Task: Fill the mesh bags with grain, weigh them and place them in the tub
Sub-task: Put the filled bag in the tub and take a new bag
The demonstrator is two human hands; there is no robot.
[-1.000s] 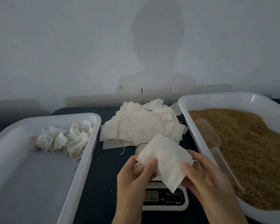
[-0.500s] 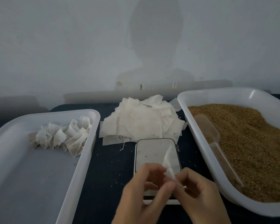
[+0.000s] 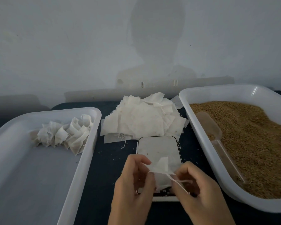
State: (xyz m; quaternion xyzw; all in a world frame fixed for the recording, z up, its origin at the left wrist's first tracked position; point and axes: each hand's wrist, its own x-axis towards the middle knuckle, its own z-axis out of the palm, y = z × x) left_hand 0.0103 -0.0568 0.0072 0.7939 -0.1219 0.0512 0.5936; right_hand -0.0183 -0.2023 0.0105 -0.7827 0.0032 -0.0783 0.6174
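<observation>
Empty mesh bag (image 3: pixel 161 166) pinched above scale (image 3: pixel 157 148); grain (image 3: pixel 250 135) in rt tub (image 3: pixel 201 93).

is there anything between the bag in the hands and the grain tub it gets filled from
Nothing visible blocks it. The mesh bag, held by the left hand and right hand above the scale, has only bare dark table before the grain tub, whose scoop lies inside.

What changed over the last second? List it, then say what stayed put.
Both hands dropped toward the scale, carrying the bag. A second ago it was held up flat; now the left hand pinches its left edge and the right hand its right corner, by the string. The bag pile, filled bags, scoop, grain and both tubs are unchanged.
</observation>
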